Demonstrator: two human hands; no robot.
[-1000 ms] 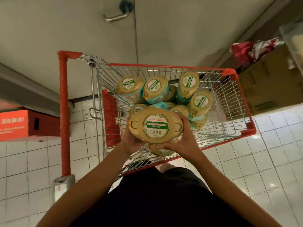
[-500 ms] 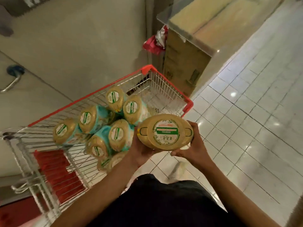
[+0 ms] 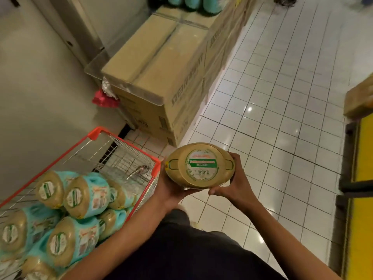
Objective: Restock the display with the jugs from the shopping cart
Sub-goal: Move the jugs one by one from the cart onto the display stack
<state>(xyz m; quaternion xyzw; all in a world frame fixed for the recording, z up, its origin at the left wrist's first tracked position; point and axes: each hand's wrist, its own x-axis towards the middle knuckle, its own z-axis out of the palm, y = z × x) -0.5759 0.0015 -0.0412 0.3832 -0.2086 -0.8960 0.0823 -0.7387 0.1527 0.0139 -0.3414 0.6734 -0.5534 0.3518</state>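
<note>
Holding the jug point(image 3: 199, 165) between left hand point(image 3: 171, 188) and right hand point(image 3: 234, 182), both curled round its sides, we stand with the shopping cart point(image 3: 94, 134) to their left. We should keep it level.

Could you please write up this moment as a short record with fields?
held: one jug, gold end facing the camera
left hand: grips the jug's left side
right hand: grips its right side
cart: at left, piled jugs lying inside
boxes: stacked ahead, teal jugs at their far end
floor: white tiles
</note>
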